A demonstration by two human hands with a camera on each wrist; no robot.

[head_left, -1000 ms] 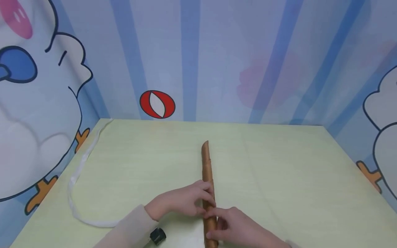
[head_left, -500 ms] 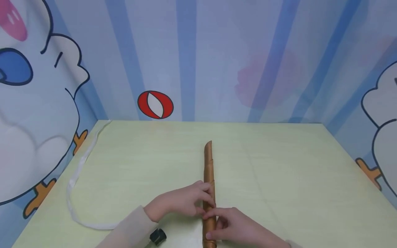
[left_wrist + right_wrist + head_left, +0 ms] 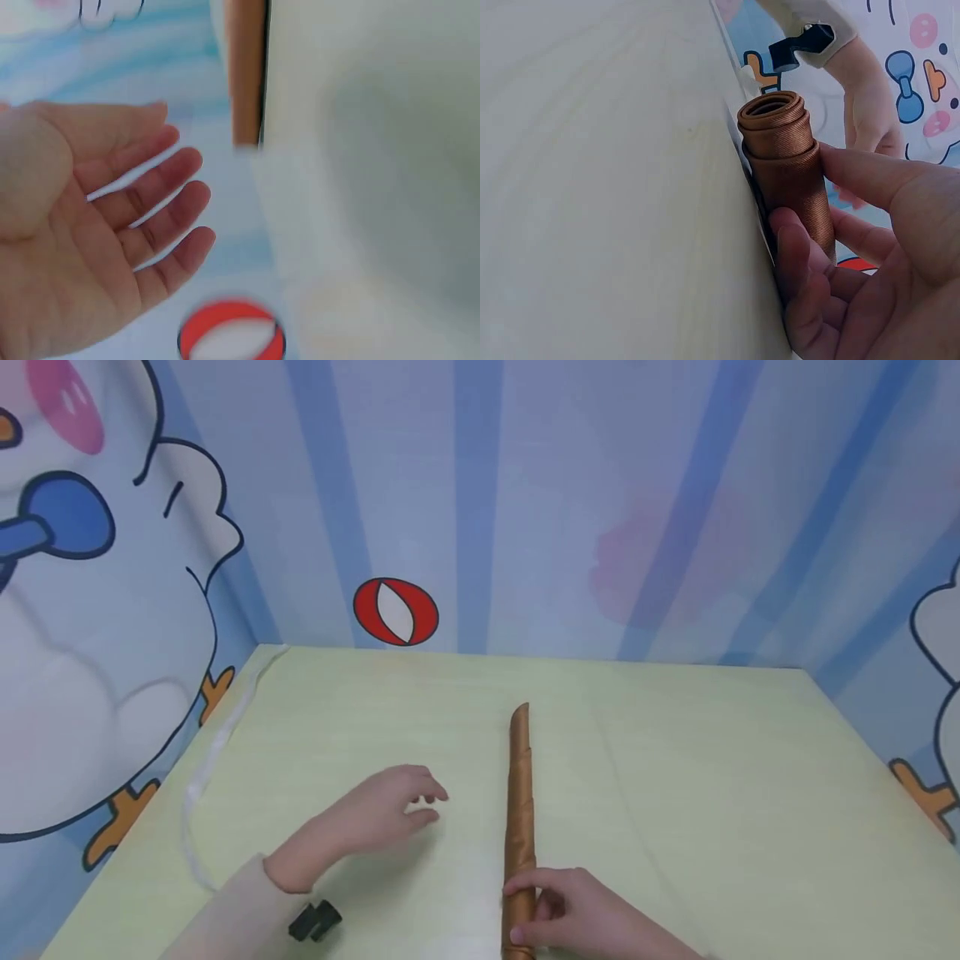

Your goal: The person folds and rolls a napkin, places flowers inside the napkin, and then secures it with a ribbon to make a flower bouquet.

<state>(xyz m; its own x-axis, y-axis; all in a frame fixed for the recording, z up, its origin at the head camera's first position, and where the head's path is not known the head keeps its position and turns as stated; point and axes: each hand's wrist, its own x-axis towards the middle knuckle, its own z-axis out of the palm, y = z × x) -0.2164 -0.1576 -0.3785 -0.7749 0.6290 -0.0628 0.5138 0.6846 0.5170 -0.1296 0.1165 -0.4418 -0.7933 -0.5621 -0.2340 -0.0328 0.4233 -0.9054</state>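
A long, narrow roll of shiny brown cloth (image 3: 520, 810) lies lengthwise on the table, its far end cut to a slanting point. In the right wrist view, the near end of the cloth roll (image 3: 784, 139) shows wound layers around a hollow middle. My right hand (image 3: 573, 910) grips this near part between thumb and fingers. My left hand (image 3: 386, 810) is off the cloth, over the table to its left. Its fingers are loosely bent and hold nothing, as the left hand (image 3: 112, 210) in the left wrist view also shows.
The pale yellow-green table (image 3: 675, 760) stretches to both sides of the roll. A white strip or cable (image 3: 217, 747) curves along the left side. Printed walls (image 3: 555, 510) close off the back and sides. A small black device (image 3: 315, 921) sits at my left wrist.
My left hand has let go of the cloth roll and moved away to the left. The right hand keeps its grip near the close end. The head view has shifted slightly.
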